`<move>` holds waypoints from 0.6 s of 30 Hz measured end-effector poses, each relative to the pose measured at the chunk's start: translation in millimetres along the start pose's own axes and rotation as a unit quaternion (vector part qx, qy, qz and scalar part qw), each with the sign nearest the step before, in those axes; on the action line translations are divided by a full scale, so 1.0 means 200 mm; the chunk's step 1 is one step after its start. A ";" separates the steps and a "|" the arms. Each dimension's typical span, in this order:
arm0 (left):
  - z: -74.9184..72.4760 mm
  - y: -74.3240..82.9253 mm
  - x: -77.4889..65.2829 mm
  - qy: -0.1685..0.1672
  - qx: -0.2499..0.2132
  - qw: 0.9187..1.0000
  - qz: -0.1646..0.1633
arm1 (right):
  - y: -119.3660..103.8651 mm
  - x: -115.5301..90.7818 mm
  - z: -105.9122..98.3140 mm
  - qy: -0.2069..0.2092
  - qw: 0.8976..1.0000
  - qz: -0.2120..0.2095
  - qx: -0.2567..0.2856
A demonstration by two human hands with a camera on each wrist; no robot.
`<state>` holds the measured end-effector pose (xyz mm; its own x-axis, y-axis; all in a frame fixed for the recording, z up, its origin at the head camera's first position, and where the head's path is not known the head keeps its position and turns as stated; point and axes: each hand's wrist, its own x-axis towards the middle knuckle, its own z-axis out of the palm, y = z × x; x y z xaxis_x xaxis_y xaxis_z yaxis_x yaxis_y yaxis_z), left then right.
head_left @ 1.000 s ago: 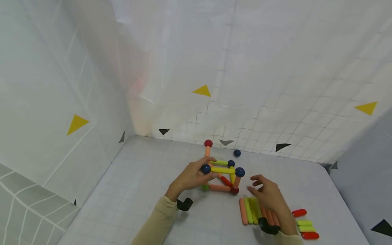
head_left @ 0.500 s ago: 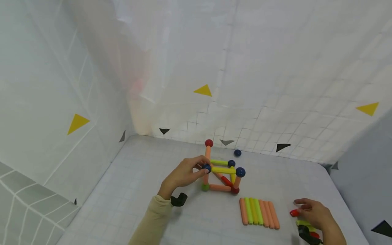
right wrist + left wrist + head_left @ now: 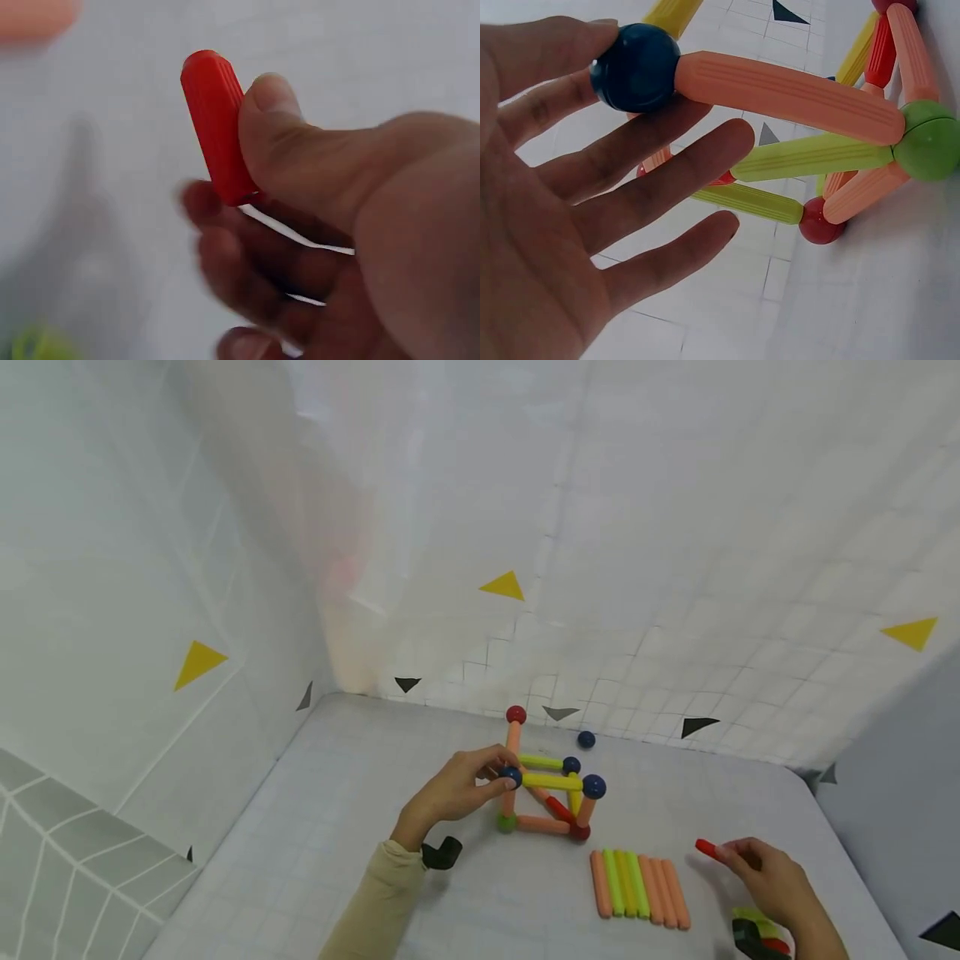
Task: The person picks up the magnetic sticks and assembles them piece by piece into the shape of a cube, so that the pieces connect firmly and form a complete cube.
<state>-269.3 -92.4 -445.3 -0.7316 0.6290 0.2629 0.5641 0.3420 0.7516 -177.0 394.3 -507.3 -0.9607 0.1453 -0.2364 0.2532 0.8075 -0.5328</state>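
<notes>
My left hand [image 3: 456, 789] pinches a dark blue ball [image 3: 636, 67] at an upper corner of a frame built from sticks and balls. From that ball an orange stick [image 3: 787, 96] runs down to a green ball [image 3: 930, 140], and a yellow stick [image 3: 552, 782] leads across to another blue ball [image 3: 594, 787]. A red ball [image 3: 516, 715] tops the frame's back upright. Off to the right, my right hand [image 3: 776, 878] holds a short red stick [image 3: 217, 124] between thumb and fingers, raised over the table.
Several orange, green and yellow sticks [image 3: 639, 888] lie in a row in front of the frame. A loose blue ball [image 3: 587, 740] sits near the back wall. Beneath the right wrist are short green sticks [image 3: 750, 913] and a red one [image 3: 777, 946].
My right hand went from beside the frame to the short sticks at right, took a red one and lifted it. My left hand's grip on the blue ball shifted slightly.
</notes>
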 end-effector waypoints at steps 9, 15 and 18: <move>0.00 -0.01 -0.01 -0.001 -0.010 1.000 0.000 | -0.56 -0.16 0.06 -0.150 0.964 -0.165 0.143; 0.00 -0.02 0.01 0.001 -0.012 1.000 0.005 | -0.92 -0.19 0.35 -0.143 0.950 -0.178 0.214; 0.01 -0.02 0.00 0.002 -0.013 1.000 0.003 | -1.06 -0.18 0.52 -0.093 0.938 -0.120 0.311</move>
<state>-271.7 -92.5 -448.9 -0.7301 0.6276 0.2703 0.5581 0.3193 0.7659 -183.8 159.7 -470.1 -0.9767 -0.1478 -0.1558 0.1045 0.3065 -0.9461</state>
